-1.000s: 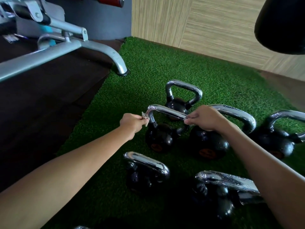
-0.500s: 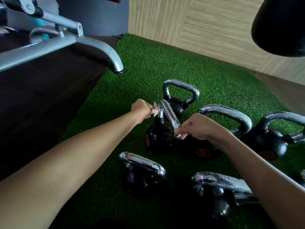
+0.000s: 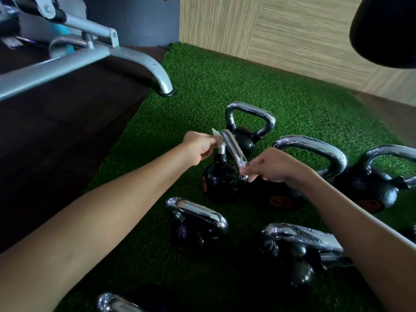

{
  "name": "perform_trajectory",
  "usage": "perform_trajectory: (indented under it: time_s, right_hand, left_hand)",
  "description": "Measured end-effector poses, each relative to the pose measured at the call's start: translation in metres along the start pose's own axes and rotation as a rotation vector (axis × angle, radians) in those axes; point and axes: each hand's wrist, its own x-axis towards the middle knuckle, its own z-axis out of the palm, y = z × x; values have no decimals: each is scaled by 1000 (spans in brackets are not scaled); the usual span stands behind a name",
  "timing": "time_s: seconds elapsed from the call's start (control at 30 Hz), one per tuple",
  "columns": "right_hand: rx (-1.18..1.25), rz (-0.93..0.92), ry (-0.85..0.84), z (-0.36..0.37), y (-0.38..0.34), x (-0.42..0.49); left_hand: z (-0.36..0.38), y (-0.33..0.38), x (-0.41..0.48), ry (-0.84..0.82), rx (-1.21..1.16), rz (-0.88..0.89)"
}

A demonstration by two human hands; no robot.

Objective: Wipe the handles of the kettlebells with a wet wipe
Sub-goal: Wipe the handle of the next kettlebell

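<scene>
Several black kettlebells with chrome handles stand on green turf [image 3: 202,91]. The middle kettlebell [image 3: 219,180] is turned so its chrome handle [image 3: 233,148] runs towards me. My left hand [image 3: 199,145] is closed on a small white wet wipe [image 3: 216,136] pressed against the handle's far corner. My right hand [image 3: 273,166] pinches the handle's near corner. Behind it stands a smaller kettlebell [image 3: 244,137], to the right a larger kettlebell [image 3: 283,199], partly hidden by my right hand.
Another kettlebell [image 3: 369,190] stands far right, two more in front [image 3: 195,224] [image 3: 299,246], and a handle [image 3: 112,302] at the bottom edge. A grey machine frame [image 3: 144,61] rests on the dark floor at left. A wood-panel wall [image 3: 281,34] bounds the back. A black rounded object [image 3: 385,30] hangs top right.
The middle kettlebell has been rotated, so its handle now points towards me instead of lying across. My left hand moved up and away, my right hand came nearer to me.
</scene>
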Motion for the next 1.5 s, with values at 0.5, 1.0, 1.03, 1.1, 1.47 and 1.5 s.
perform_trajectory:
  time_s: [0.5,1.0,1.03,1.1,1.47,1.5]
  right_hand:
    - [-55,0,-29,-4,0,4]
    - [-199,-7,-103,-9,1,13]
    - [-191,-9,-97,-9,0,13]
    - [-170,-13,-87,-7,2,13]
    - [-368,80,134,1,-10,8]
    - [-417,64,245,3,-13,5]
  left_hand:
    - [12,6,-22,113,321,244]
    - [2,-42,-52,-313,613,350]
    - [0,-41,-51,-306,627,388]
    - [-2,-39,-50,-332,659,434]
    - [1,-29,-30,-168,821,216]
    - [-5,-21,-31,-135,688,192]
